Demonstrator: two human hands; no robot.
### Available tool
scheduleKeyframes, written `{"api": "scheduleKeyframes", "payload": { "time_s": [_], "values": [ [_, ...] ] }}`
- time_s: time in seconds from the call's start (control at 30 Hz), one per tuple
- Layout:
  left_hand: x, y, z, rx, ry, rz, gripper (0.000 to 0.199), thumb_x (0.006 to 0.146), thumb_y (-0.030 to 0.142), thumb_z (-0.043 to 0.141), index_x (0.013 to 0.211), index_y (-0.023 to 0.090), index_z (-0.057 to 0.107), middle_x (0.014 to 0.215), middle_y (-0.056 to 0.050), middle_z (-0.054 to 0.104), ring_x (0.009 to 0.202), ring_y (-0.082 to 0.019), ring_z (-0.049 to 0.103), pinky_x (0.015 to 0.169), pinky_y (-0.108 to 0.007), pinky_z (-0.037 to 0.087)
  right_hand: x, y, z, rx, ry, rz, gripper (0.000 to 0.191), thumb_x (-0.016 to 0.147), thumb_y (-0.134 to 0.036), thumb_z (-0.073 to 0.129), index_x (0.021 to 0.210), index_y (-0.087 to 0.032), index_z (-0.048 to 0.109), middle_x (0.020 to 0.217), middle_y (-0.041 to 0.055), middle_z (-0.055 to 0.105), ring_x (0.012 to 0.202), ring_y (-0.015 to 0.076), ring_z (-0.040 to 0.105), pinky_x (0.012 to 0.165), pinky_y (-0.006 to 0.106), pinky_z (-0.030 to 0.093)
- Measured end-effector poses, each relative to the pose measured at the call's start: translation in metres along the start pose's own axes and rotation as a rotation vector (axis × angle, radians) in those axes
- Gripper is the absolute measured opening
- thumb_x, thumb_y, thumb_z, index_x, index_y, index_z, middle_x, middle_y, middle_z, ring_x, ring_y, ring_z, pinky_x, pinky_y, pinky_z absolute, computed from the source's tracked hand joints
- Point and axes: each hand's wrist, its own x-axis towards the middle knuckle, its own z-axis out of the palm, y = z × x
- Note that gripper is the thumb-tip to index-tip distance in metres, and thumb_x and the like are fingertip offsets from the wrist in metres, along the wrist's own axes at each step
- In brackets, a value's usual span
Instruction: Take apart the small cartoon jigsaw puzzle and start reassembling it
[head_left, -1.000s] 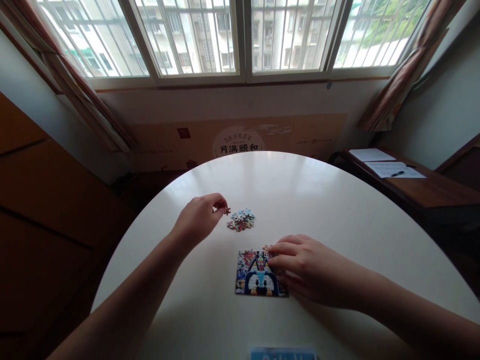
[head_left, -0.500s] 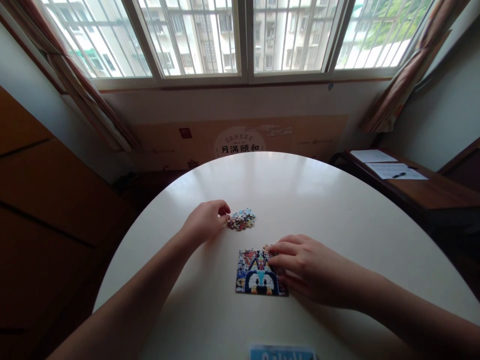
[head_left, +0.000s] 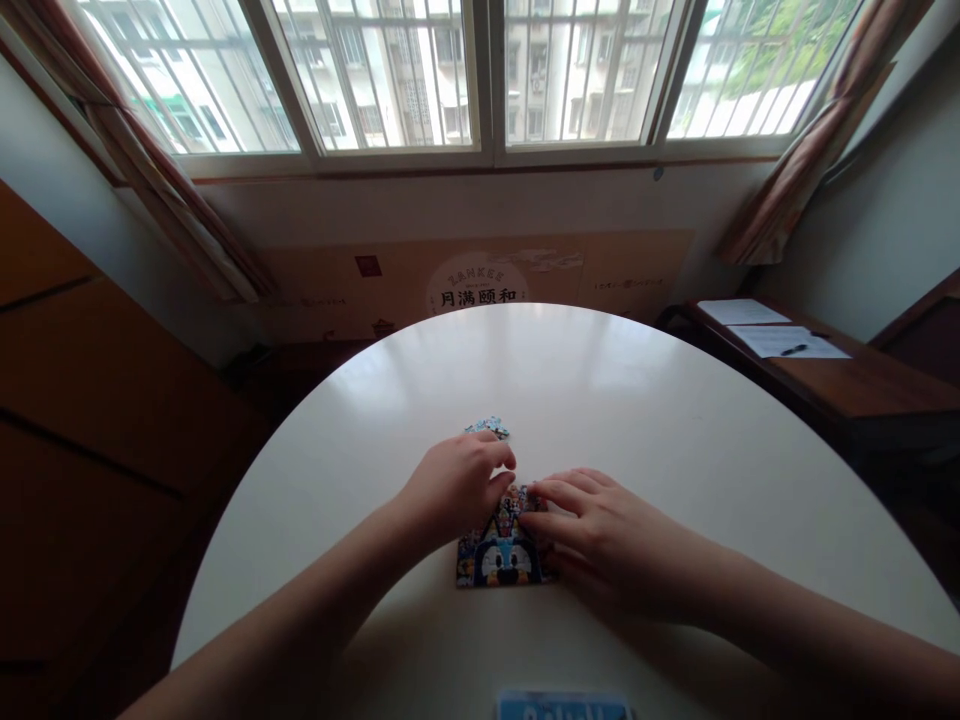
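Observation:
A partly assembled jigsaw puzzle (head_left: 508, 562) with a blue cartoon dog face lies flat on the white round table. My left hand (head_left: 463, 484) hovers over its upper left part, thumb and fingers curled together; whatever is between them is too small to make out. My right hand (head_left: 600, 525) rests on the puzzle's right side, fingers bent over the edge and fingertips near its top. Behind my left hand, a small pile of loose puzzle pieces (head_left: 491, 424) shows only in part.
At the table's near edge (head_left: 420, 665) sits a blue box (head_left: 564, 706), cut off by the frame. Papers (head_left: 787, 342) and a pen lie on a brown desk to the right. Beyond the table are a printed cardboard panel (head_left: 551, 262) and a barred window.
My left hand has moved from the loose pile toward me and right, to the puzzle's top edge. The puzzle has shifted slightly left, with my right hand still on it.

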Motion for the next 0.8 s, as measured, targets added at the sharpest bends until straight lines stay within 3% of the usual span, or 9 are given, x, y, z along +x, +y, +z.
{"api": "scheduleKeyframes", "payload": {
  "time_s": [0.2, 0.5, 0.8],
  "values": [
    [-0.002, 0.007, 0.003, 0.019, -0.088, 0.017, 0.019, 0.089, 0.025, 0.059, 0.093, 0.025, 0.077, 0.096, -0.003, 0.073, 0.086, -0.023, 0.068, 0.075, -0.034, 0.051, 0.0, 0.001, 0.001, 0.025, 0.015, -0.004, 0.037, 0.095, -0.023, 0.056, 0.132, -0.023, 0.059, 0.129, 0.0102, 0.062, 0.115, 0.0267, 0.056, 0.102, 0.049, 0.044],
    [-0.003, 0.013, 0.003, 0.009, -0.114, -0.072, 0.017, 0.085, 0.025, 0.061, 0.087, 0.025, 0.078, 0.095, -0.004, 0.073, 0.085, -0.023, 0.067, 0.073, -0.033, 0.051, 0.001, 0.001, 0.0, 0.019, 0.004, 0.013, 0.036, 0.095, -0.024, 0.055, 0.132, -0.024, 0.059, 0.13, 0.0101, 0.062, 0.115, 0.0272, 0.057, 0.101, 0.049, 0.043],
    [0.0, 0.012, 0.002, -0.079, -0.119, -0.132, 0.015, 0.079, 0.021, 0.063, 0.088, 0.023, 0.075, 0.096, -0.004, 0.074, 0.091, -0.024, 0.067, 0.081, -0.036, 0.051, 0.0, 0.0, 0.001, 0.015, 0.004, 0.035, 0.037, 0.096, -0.025, 0.056, 0.132, -0.026, 0.06, 0.13, 0.0096, 0.062, 0.119, 0.0285, 0.055, 0.104, 0.052, 0.039]
  ]
}}
